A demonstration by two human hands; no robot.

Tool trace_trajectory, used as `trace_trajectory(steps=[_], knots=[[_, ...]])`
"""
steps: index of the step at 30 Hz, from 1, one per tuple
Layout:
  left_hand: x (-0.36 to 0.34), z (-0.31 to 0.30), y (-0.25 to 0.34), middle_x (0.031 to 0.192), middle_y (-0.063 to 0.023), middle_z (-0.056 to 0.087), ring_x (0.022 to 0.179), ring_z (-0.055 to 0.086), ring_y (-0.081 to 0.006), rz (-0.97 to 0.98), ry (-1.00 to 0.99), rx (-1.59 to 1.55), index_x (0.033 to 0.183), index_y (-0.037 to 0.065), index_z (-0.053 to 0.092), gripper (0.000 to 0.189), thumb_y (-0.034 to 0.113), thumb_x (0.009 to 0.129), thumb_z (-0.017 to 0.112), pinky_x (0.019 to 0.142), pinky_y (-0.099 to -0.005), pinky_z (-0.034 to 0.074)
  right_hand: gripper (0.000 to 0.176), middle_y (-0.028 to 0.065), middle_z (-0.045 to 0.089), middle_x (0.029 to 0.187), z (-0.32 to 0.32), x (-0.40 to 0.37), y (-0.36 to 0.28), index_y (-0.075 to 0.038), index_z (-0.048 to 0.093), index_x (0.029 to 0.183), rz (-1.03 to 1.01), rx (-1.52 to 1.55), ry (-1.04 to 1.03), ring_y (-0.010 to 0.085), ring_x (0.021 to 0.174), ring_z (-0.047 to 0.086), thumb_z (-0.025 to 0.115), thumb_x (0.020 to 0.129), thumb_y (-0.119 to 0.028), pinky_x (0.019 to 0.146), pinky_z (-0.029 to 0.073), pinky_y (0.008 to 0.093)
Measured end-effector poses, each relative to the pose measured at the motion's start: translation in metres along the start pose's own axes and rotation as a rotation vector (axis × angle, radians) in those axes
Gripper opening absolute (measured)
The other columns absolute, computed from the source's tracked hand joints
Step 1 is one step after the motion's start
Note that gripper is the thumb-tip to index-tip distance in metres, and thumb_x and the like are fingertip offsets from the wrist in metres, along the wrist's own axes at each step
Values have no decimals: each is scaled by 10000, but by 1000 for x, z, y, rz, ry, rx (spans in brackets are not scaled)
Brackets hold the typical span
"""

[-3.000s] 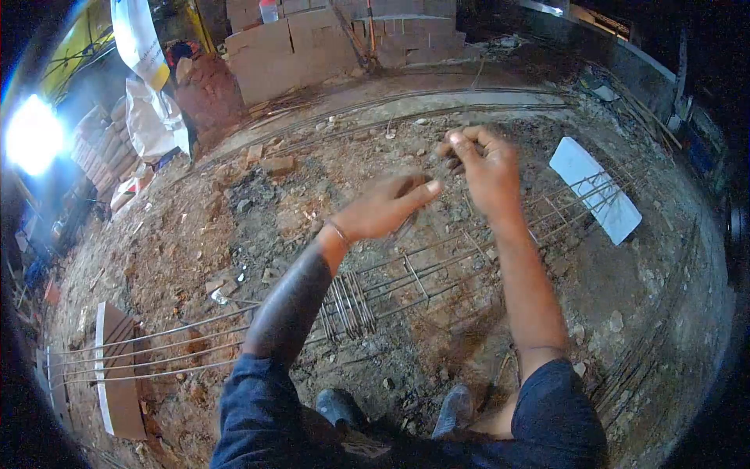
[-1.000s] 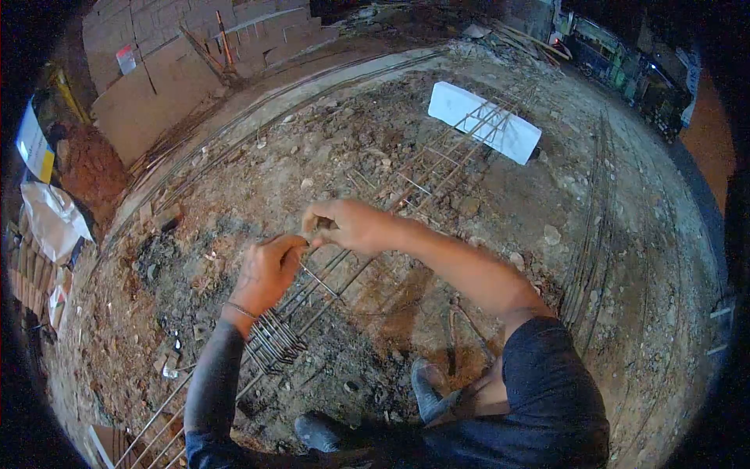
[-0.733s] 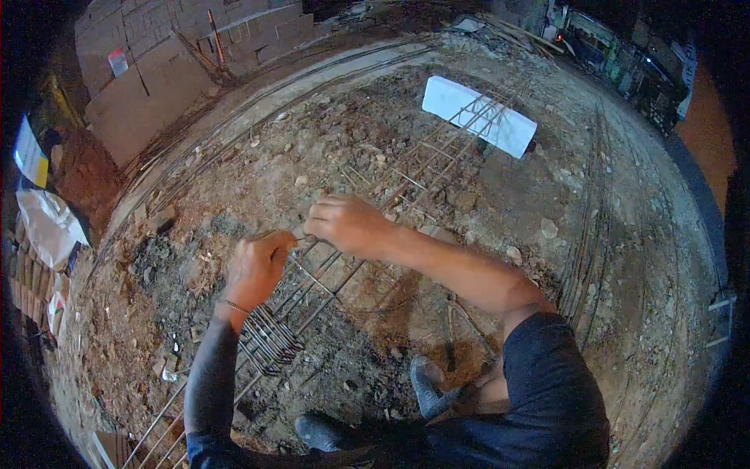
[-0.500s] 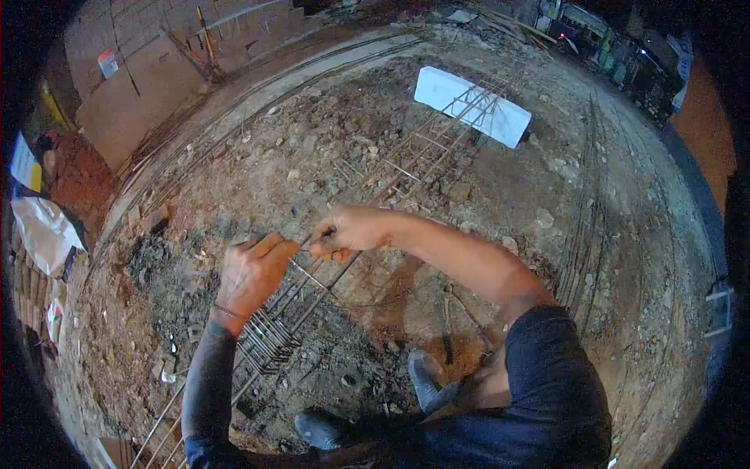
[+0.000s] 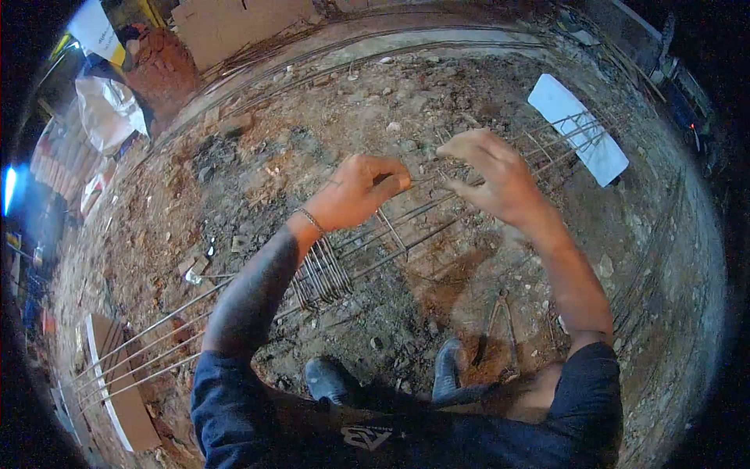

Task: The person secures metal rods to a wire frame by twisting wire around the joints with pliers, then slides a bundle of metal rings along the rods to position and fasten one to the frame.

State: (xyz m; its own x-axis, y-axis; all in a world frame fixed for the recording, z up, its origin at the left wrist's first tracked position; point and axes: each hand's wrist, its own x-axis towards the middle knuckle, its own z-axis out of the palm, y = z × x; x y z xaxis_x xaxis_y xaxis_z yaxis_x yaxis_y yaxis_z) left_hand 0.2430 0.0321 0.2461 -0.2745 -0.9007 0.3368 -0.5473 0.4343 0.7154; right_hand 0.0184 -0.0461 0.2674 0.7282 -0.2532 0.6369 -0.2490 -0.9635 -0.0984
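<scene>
At the lower left of the frame, a board (image 5: pixel 117 391) is propping up the near end of the rebar cage (image 5: pixel 422 223), whose long bars are running diagonally toward the upper right. In the upper left a white sack (image 5: pixel 109 109) is slumping beside rubble; what it is holding cannot be told. Left of centre, a bunch of stirrups (image 5: pixel 320 273) is sitting gathered on the bars. Just above it the left hand (image 5: pixel 355 191) is hovering with fingers curled in and thumb pressing the forefinger. Whether a thin wire is in that pinch is too small to tell. The right hand (image 5: pixel 492 176) is spreading wide, holding nothing. Half a second ago both hands were meeting at one bar crossing. Now they are standing apart above it, so that spot seems released. Pincers (image 5: pixel 500 320) are lying on the ground at lower right, and a white block (image 5: pixel 578 129) is bearing the cage's far end.
</scene>
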Motion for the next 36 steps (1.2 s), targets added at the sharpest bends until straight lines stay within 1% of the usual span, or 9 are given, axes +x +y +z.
trace_trajectory(steps=[8, 15, 18, 21, 24, 27, 30, 33, 36], knots=[[4, 2, -1, 756, -120, 623, 716, 603, -216, 48, -16, 19, 824, -11, 602, 166, 128, 808, 513, 680, -323, 467, 168, 44, 567, 794, 12, 2, -7, -85, 592, 840, -284, -137, 5, 218, 811, 552, 603, 673, -94, 715, 467, 346], [0, -2, 7, 757, -131, 612, 647, 581, -325, 105, -10, 465, 805, 57, 603, 106, 146, 776, 553, 594, -372, 474, 133, 71, 542, 753, 20, 2, -14, -50, 579, 810, -204, -125, -47, 235, 782, 549, 542, 689, -94, 704, 466, 354], [-2, -3, 7, 711, -121, 595, 626, 568, -330, 171, 20, 446, 796, 78, 599, 83, 144, 764, 561, 572, -385, 466, 142, 79, 547, 760, 21, 2, -15, -47, 582, 820, -214, -113, -48, 241, 786, 550, 526, 698, -94, 708, 464, 354], [-3, 3, 5, 701, -100, 590, 612, 573, -312, 230, -32, 614, 792, 85, 602, 71, 137, 753, 572, 559, -389, 465, 206, 97, 556, 795, 27, -3, -8, -37, 591, 872, -150, -156, -233, 266, 814, 547, 553, 684, -110, 735, 461, 350], [-10, 15, 14, 684, -66, 569, 588, 571, -309, 318, -2, 620, 735, 110, 574, 34, 130, 754, 554, 499, -404, 448, 240, 118, 588, 797, 31, -10, 13, -26, 615, 901, -11, 56, -334, 263, 795, 566, 602, 719, -182, 706, 457, 340], [-9, 21, 16, 708, -57, 565, 608, 574, -308, 325, -20, 549, 771, 112, 590, 47, 144, 770, 556, 528, -401, 457, 305, 127, 619, 700, 6, 0, 12, -30, 643, 861, 425, 581, -747, 195, 668, 578, 613, 798, -327, 630, 430, 337], [-5, 22, 19, 753, -96, 602, 689, 595, -295, 289, 15, 349, 837, 70, 624, 94, 106, 751, 616, 603, -371, 482, 324, 53, 605, 682, 10, -2, 13, -4, 611, 826, 314, 570, -646, 153, 625, 536, 615, 796, -327, 621, 431, 339], [-2, 25, 20, 792, -124, 616, 740, 606, -281, 163, 51, 284, 865, 33, 620, 120, 103, 767, 619, 653, -349, 484, 310, 123, 617, 704, 4, 3, 6, -19, 631, 839, 250, 510, -503, 203, 663, 573, 611, 798, -326, 638, 436, 340], [4, 20, 15, 828, -128, 629, 737, 613, -256, 172, 72, 256, 863, 21, 617, 113, 110, 795, 598, 661, -335, 484, 313, 124, 623, 881, -6, 2, 13, -36, 606, 953, 162, 265, -188, 228, 844, 579, 607, 800, -309, 779, 428, 335]])
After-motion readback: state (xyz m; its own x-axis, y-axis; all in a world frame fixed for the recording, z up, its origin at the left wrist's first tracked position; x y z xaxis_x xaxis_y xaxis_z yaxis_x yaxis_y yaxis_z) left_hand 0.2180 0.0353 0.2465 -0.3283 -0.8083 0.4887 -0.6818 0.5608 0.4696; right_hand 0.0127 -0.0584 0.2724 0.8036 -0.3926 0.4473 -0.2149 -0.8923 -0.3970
